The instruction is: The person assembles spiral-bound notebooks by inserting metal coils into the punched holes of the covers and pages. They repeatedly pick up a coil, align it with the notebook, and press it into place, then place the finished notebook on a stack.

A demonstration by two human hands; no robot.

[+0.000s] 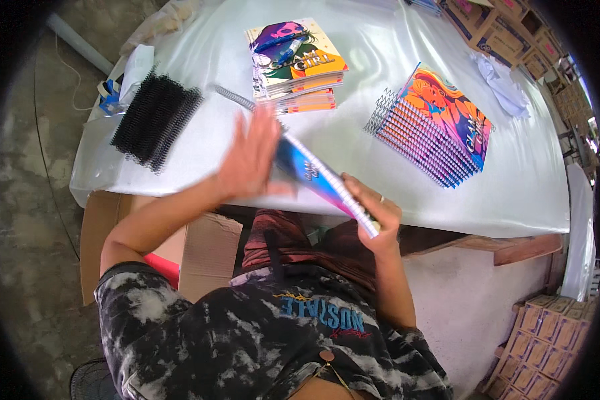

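Observation:
My right hand [377,212] grips the lower end of a blue and pink notebook [321,179], tilted over the table's near edge. A spiral binding coil [233,97] sticks out past the notebook's upper end, and pale loops run along its spine. My left hand [252,155] is at that upper end, fingers stretched out and smeared by motion. Whether it touches the coil or the cover cannot be made out. To its left lies a pile of black spiral coils [157,123]. Beyond it sits a stack of colourful notebooks [300,63] with a dark blue item on top.
A stack of coil-bound notebooks [440,123] stands on the right of the white-covered table [420,200], near crumpled white plastic [503,87]. An open cardboard box [210,257] is below the near edge at left. Brown cartons [543,347] are piled at lower right.

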